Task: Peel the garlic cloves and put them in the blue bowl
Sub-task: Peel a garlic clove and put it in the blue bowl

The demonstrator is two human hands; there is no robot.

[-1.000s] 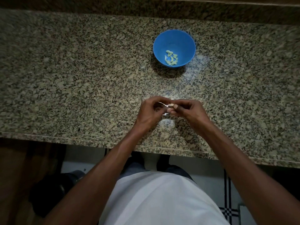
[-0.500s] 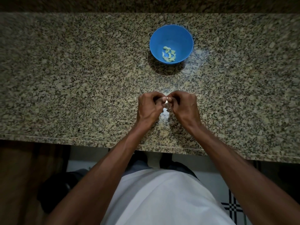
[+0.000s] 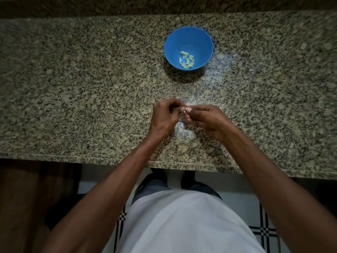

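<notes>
A blue bowl (image 3: 188,36) stands on the speckled granite counter (image 3: 91,88), holding several pale peeled garlic cloves (image 3: 187,60). Nearer the front edge, my left hand (image 3: 164,118) and my right hand (image 3: 207,120) meet with curled fingers. Between their fingertips they pinch a small white garlic clove (image 3: 184,111), mostly hidden by the fingers. Below the hands, pale bits of garlic skin (image 3: 184,132) lie on the counter.
The counter's front edge (image 3: 109,158) runs across the view below my hands. A dark backsplash (image 3: 164,4) rises behind the bowl. Tiled floor (image 3: 264,232) shows under the counter.
My hands have drawn slightly apart and the right hand has shifted right, fingertips still meeting on the clove. The view has shifted a little.
</notes>
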